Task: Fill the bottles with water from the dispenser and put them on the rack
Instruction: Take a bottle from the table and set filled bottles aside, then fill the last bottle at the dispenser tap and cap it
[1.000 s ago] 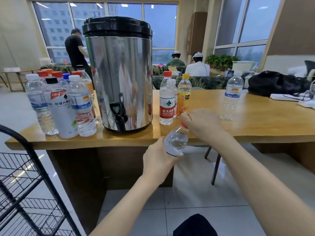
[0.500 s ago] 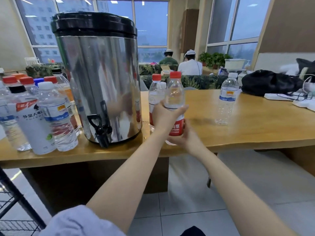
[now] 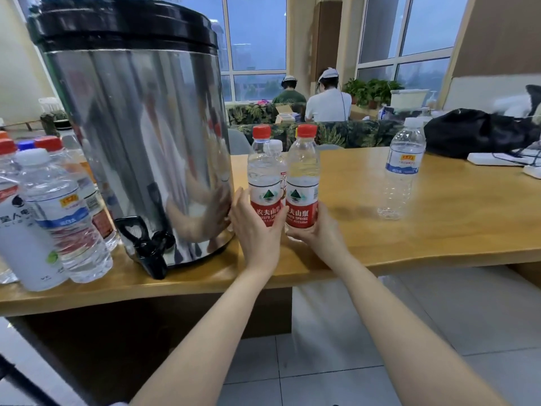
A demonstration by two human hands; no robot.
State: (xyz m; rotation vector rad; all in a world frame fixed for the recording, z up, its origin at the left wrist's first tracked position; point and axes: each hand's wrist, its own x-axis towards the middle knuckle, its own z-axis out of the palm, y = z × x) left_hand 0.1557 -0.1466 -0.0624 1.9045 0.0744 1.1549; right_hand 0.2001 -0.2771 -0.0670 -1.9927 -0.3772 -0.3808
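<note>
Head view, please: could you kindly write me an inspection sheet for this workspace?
Surface: wooden table, bottles standing upright.
Job's things: steel dispenser, black tap facing the near edge; left red-capped bottle and right red-capped bottle side by side, capped.
Clutter: bottle cluster left of dispenser; white-capped bottle; black bag.
Hands: left hand grips the left bottle; right hand grips the right one.
Cables: dark cable beside the bag.
Surroundings: two seated people, windows, plants.
</note>
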